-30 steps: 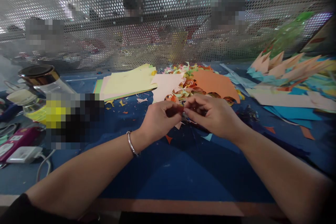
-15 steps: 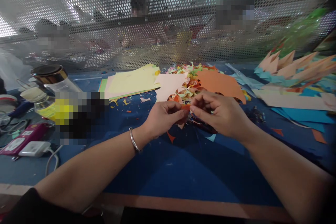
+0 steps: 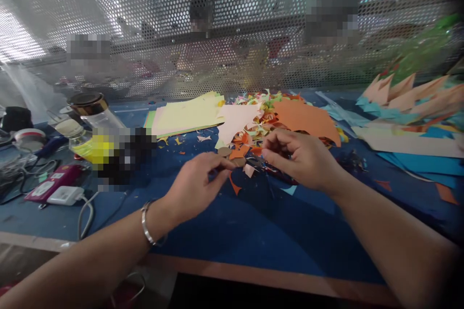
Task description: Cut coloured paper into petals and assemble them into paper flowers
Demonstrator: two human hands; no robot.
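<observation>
My left hand (image 3: 197, 186), with a silver bangle at the wrist, has its thumb and forefinger slightly apart. Their tips are at a small brown round piece (image 3: 238, 161); whether they touch it I cannot tell. A second brown round piece (image 3: 224, 151) lies just beyond the fingers. My right hand (image 3: 300, 159) is pinched closed over the scraps, with a small orange paper piece (image 3: 257, 151) at its fingertips. Beneath and behind the hands spreads a heap of coloured paper scraps (image 3: 266, 118). A pale pink sheet (image 3: 237, 119) and an orange sheet (image 3: 306, 118) lie across it.
Stacked yellow paper (image 3: 188, 113) lies left of the heap. Bottles (image 3: 78, 142), a cable and a white adapter (image 3: 65, 196) occupy the left side. Folded peach and blue paper (image 3: 413, 94) stands at the right. A perforated metal screen (image 3: 239, 19) borders the back, with people behind it.
My left hand has parted from my right and moved left and down, uncovering the brown round pieces. My right hand stays nearly in place, still pinched. The view has shifted slightly.
</observation>
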